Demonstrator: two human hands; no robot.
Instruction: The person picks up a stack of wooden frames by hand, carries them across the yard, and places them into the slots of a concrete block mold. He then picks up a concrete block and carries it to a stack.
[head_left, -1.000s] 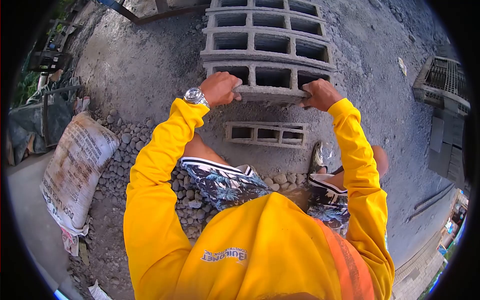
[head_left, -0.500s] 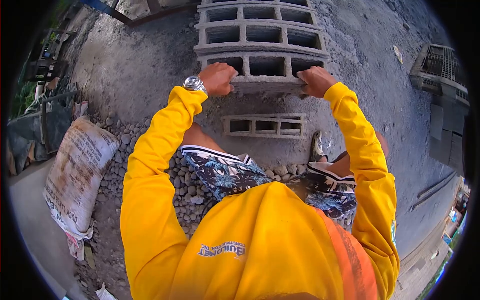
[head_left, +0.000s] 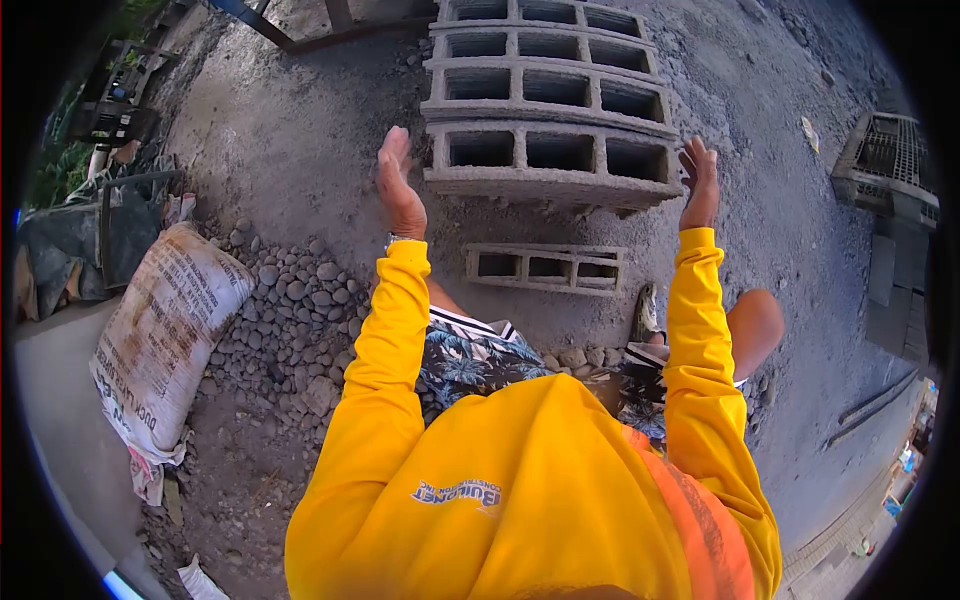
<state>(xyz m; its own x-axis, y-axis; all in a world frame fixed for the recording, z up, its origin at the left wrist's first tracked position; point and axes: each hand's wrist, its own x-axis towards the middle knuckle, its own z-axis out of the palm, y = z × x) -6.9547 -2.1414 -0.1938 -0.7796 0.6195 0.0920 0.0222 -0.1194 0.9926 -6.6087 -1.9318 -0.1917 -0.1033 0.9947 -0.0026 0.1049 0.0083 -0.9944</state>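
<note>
A row of grey hollow concrete blocks (head_left: 545, 65) lines up away from me, their openings facing up. The nearest concrete block (head_left: 550, 183) has three square holes and sits against the others. My left hand (head_left: 399, 187) is held off its left end, palm inward and fingers stretched out, holding nothing. At the opposite end, my right hand (head_left: 700, 180) is likewise open, its fingers close by the block's right end. Between my feet and the row lies a separate mould-like block piece (head_left: 545, 270) with three openings.
Rounded stones (head_left: 290, 300) cover the ground at my left, beside a stained printed sack (head_left: 172, 335). A metal frame (head_left: 320, 35) stands at the far left. To the right are a plastic crate (head_left: 885, 150) and a thin dark bar (head_left: 870, 408) on the ground.
Both hands have let go of the nearest block's top edges and moved outward, fingers now straightened beside its ends. The blocks appear shifted slightly right and down as the view moved.
</note>
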